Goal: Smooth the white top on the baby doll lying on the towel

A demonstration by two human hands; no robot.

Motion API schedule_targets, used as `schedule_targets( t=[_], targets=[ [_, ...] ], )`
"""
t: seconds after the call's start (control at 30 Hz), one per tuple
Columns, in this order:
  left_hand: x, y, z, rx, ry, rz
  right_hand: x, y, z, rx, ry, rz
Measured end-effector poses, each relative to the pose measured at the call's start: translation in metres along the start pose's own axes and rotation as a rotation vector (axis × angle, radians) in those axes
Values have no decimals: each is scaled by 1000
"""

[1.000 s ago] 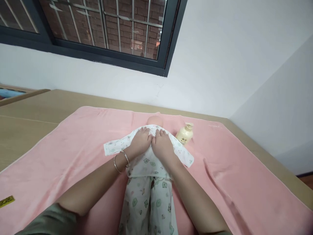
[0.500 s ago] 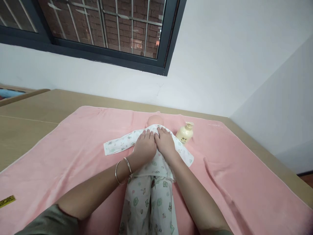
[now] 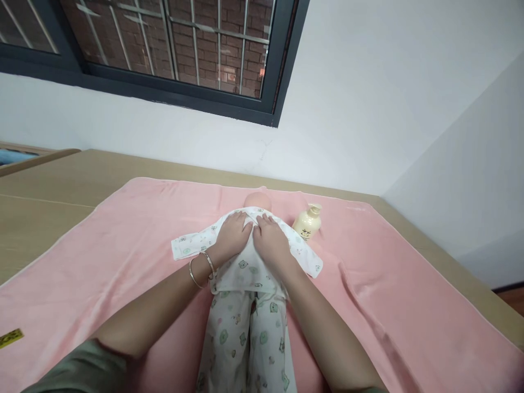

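Pink towelling (image 3: pixel 123 245) is covering the tan tabletop (image 3: pixel 49 185) beneath a barred window (image 3: pixel 164 43), and a baby doll (image 3: pixel 257 201) is lying on it face up, dressed in a white printed top (image 3: pixel 245 267) and matching trousers (image 3: pixel 245 344). Both hands are resting flat on the doll's chest, side by side and almost touching: the left hand (image 3: pixel 232 236), with 2 bangles (image 3: pixel 200 267) at its wrist, and the right hand (image 3: pixel 270 243), fingers spread and gripping nothing. A cream pump bottle (image 3: pixel 307 222) is standing just beside the doll's shoulder. Smoothing the top well probably means keeping the palms flat, pressing lightly and stroking outward from the middle so the cloth is not bunching under the chin.
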State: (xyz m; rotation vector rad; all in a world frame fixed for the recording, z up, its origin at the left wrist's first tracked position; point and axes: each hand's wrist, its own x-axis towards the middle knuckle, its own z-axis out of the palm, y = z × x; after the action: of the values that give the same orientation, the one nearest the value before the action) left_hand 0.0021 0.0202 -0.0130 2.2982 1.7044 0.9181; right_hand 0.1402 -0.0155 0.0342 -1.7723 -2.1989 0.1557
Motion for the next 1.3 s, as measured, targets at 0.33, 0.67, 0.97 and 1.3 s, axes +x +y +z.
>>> schedule_targets(
  t=[0.33, 0.67, 0.97, 1.3],
  targets=[
    [-13, 12, -1, 201, 27, 19, 17, 24, 6, 108, -17, 30],
    [-1, 1, -13, 92, -104, 157, -2, -3, -13, -35, -165, 37],
    [-18, 23, -6, 234, 2, 81, 6, 7, -11, 22, -132, -1],
    [-1, 6, -15, 8, -73, 88, 1, -1, -15, -37, -170, 13]
  ],
)
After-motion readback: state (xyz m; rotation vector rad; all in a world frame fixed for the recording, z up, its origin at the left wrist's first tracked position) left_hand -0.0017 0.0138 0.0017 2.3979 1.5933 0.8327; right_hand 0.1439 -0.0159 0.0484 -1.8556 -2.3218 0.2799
